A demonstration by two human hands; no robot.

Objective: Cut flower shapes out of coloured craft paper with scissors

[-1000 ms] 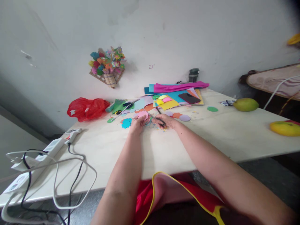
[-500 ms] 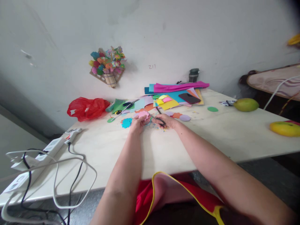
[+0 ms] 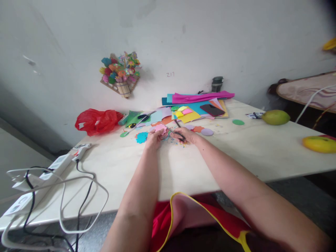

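A pink paper flower (image 3: 160, 128) with a scalloped edge is pinched in my left hand (image 3: 155, 138). My right hand (image 3: 187, 135) grips black-handled scissors (image 3: 180, 135), whose blades point left toward the flower's edge. Just left of my left hand lies a blue scalloped paper flower (image 3: 142, 137). To the right of my right hand are an orange paper flower (image 3: 198, 129) and a lilac paper oval (image 3: 207, 132). Small paper scraps (image 3: 173, 141) are scattered beneath both hands.
Coloured paper sheets (image 3: 194, 116) and a phone (image 3: 213, 110) lie at the back. A second pair of scissors (image 3: 145, 116) rests near a red plastic bag (image 3: 98, 121). At left is a power strip (image 3: 56, 168) with cables; at right, a green mango (image 3: 276, 117) and a yellow one (image 3: 319, 144).
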